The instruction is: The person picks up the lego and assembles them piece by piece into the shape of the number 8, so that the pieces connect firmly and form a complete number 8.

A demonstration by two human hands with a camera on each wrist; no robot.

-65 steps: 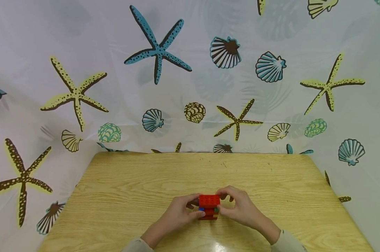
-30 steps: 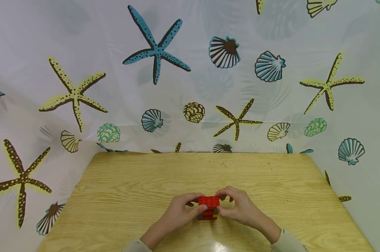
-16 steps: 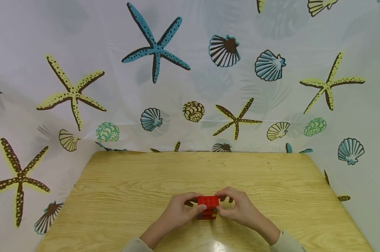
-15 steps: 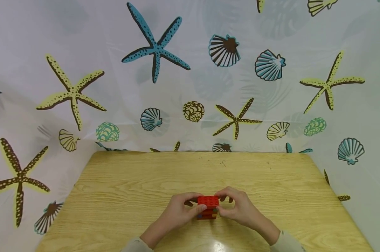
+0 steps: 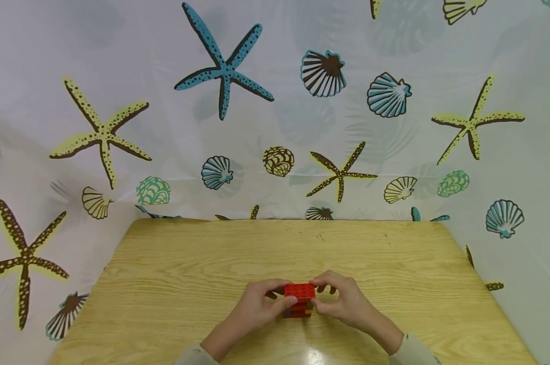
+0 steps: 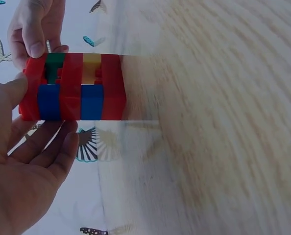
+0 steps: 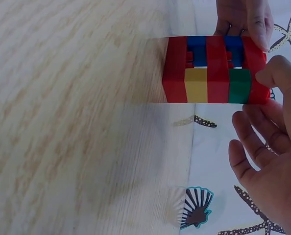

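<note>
A small tower of toy building bricks [image 5: 297, 307] stands upright on the wooden table, nearest me at the centre. Red layers alternate with split ones: a blue brick [image 6: 91, 102] beside a yellow brick [image 7: 196, 85] low down, another blue brick [image 6: 49, 102] beside a green brick [image 7: 239, 85] higher up. Capping it is a red studded brick [image 5: 300, 289]. My left hand [image 5: 257, 305] pinches this top brick at its left end, thumb on the front. My right hand [image 5: 345, 303] pinches its right end between thumb and index finger; the other fingers hang curved beside the tower.
The wooden table [image 5: 202, 248] extends around the tower. A white curtain [image 5: 256, 126] printed with starfish and shells hangs along its back and both sides.
My left thumb has moved up from the tower's upper blue layer onto the top red brick. My right hand keeps nearly the same place. The head view has shifted slightly.
</note>
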